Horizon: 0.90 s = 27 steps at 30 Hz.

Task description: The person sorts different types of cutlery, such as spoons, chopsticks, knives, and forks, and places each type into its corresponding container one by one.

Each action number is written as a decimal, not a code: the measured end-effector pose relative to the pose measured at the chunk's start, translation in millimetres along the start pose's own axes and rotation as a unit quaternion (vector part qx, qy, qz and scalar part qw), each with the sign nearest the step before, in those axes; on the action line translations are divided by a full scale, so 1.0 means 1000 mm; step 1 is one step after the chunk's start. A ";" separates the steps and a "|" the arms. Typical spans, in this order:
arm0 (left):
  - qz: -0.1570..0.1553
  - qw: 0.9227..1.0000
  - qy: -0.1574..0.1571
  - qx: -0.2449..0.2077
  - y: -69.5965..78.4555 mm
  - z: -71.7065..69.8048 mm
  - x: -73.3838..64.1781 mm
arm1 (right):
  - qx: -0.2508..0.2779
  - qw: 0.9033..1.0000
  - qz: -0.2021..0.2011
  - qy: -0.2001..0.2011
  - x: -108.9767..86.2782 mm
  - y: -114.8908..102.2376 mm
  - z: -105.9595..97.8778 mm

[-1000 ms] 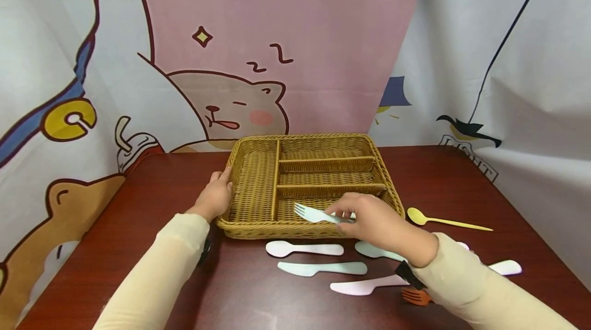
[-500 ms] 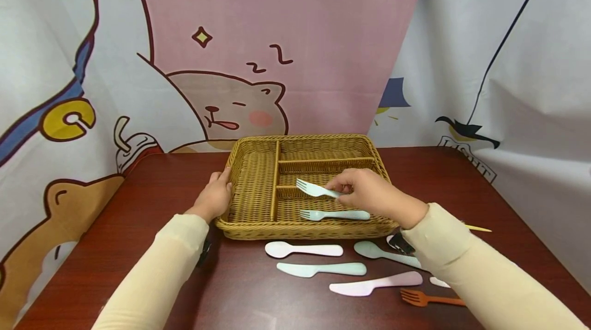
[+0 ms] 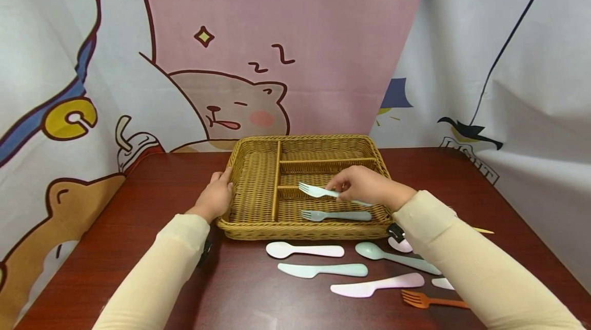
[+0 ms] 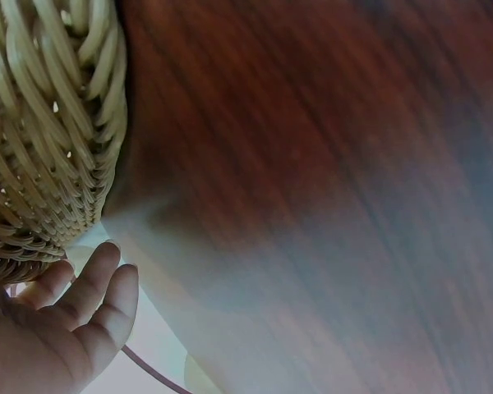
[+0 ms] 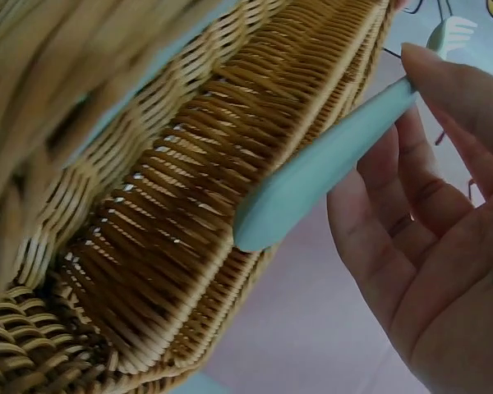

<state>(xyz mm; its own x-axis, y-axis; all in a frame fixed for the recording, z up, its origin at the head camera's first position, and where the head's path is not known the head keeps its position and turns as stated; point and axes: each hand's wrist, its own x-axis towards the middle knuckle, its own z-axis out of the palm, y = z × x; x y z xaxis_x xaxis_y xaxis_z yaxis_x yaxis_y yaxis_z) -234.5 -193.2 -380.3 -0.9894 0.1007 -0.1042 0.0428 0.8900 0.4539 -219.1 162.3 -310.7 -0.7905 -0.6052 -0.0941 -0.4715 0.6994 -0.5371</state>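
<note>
A wicker cutlery basket [image 3: 251, 186] with several compartments stands on the table. My right hand [image 3: 365, 186] pinches a pale mint fork [image 3: 314, 190] between thumb and fingers, above the divider of the near and middle right compartments. Its handle [image 5: 312, 168] slants across the basket's rim in the right wrist view. In the near compartment lies another mint fork [image 3: 337, 215], tines to the left. At the basket's left side, my left hand [image 3: 214, 197] rests against the rim. Its fingers [image 4: 107, 316] look loosely extended beside the woven wall [image 4: 41, 148] in the left wrist view.
In front of the basket lie a white spoon [image 3: 302, 250], mint knife [image 3: 323, 269], pink knife [image 3: 378, 285], grey-green spoon [image 3: 397, 257] and orange fork [image 3: 431, 300]. The right sleeve [image 3: 480, 258] partly covers other cutlery. A printed curtain [image 3: 332, 53] hangs behind the table.
My right hand has moved back from the near compartment with the fork, then stayed almost still. The fork lying in the near compartment has come into full view. My left hand has not moved.
</note>
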 end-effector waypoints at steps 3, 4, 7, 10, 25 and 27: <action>-0.001 1.000 -0.001 -0.001 0.000 0.000 0.000 | 0.001 1.000 0.006 -0.014 0.003 0.003 0.003; -0.002 1.000 -0.001 -0.001 0.001 -0.001 -0.001 | 0.000 1.000 0.007 -0.019 0.003 0.004 0.004; -0.002 1.000 -0.002 0.000 0.001 -0.001 -0.001 | -0.008 0.999 0.014 -0.029 0.005 0.007 0.008; -0.002 1.000 -0.001 0.002 0.001 -0.001 -0.001 | -0.021 0.999 0.019 -0.032 0.005 0.010 0.012; 0.000 1.000 0.001 -0.002 0.001 -0.001 -0.002 | -0.076 0.996 0.018 -0.038 0.007 0.018 0.030; 0.000 1.000 0.002 -0.003 0.001 -0.001 -0.002 | -0.080 0.996 0.014 -0.036 0.007 0.018 0.032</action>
<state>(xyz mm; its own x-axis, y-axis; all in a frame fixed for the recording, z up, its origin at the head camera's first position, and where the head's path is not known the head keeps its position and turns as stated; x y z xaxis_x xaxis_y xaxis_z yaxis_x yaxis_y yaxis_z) -232.7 -193.2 -378.8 -0.9899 0.0998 -0.1010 0.0427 0.8877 0.4585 -220.7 158.7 -347.5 -0.7774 -0.6056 -0.1701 -0.5099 0.7650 -0.3934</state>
